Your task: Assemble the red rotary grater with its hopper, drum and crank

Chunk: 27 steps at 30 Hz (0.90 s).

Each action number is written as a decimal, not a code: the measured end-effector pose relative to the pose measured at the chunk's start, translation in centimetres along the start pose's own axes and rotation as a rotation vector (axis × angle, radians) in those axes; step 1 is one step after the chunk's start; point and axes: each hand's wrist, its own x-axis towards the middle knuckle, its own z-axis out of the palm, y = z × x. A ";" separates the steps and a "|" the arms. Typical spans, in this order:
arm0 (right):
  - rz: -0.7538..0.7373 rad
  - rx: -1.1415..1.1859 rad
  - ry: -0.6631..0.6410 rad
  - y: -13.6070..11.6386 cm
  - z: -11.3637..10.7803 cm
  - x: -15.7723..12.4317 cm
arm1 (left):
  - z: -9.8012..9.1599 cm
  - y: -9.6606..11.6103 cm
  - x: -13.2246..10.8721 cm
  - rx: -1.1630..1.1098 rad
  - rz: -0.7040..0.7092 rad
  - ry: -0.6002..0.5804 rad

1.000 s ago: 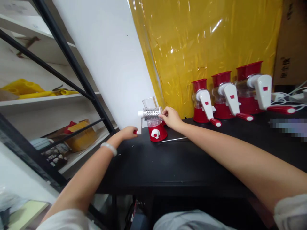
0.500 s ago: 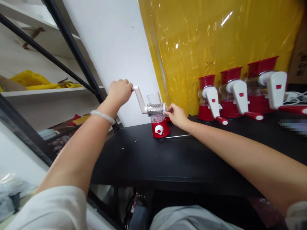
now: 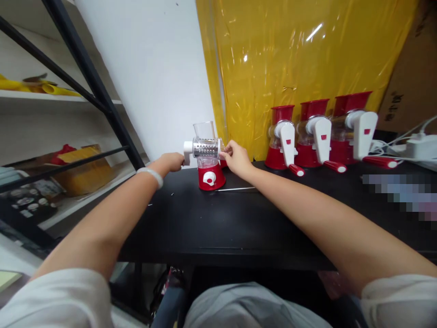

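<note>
A rotary grater (image 3: 211,175) stands upright on the black table, with a red base, a white knob, a clear hopper and a perforated metal drum (image 3: 206,148) lying sideways in its clear housing. My left hand (image 3: 171,161) is closed round the handle of its white crank (image 3: 187,153), left of the drum; the grip itself is hidden by the fingers. At the drum's right end, my right hand (image 3: 236,158) pinches the edge with thumb and fingers. A thin metal rod (image 3: 235,188) lies on the table beside the base. Something red shows partly behind the grater.
Several assembled red-and-white graters, including one nearby (image 3: 287,141), stand in a row at the right before a yellow plastic sheet (image 3: 273,54). A white power strip with cables (image 3: 421,146) lies farther right. A black-framed shelf (image 3: 99,98) borders the table (image 3: 218,228) on the left.
My left hand has swung the crank from raised to lowered. My right hand stays at the drum's end. The view has shifted, so the grater and the row appear farther left.
</note>
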 end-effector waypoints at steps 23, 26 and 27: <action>-0.019 0.000 0.007 0.2 0.1 0.0 | -9.7 -1.2 0.1 0.065 -0.169 0.576; -0.017 0.005 0.005 0.3 0.1 0.0 | -5.8 -1.2 2.1 0.034 -0.218 0.369; -0.014 0.003 0.004 0.3 0.1 0.0 | -4.5 -1.1 2.3 -0.004 -0.172 0.261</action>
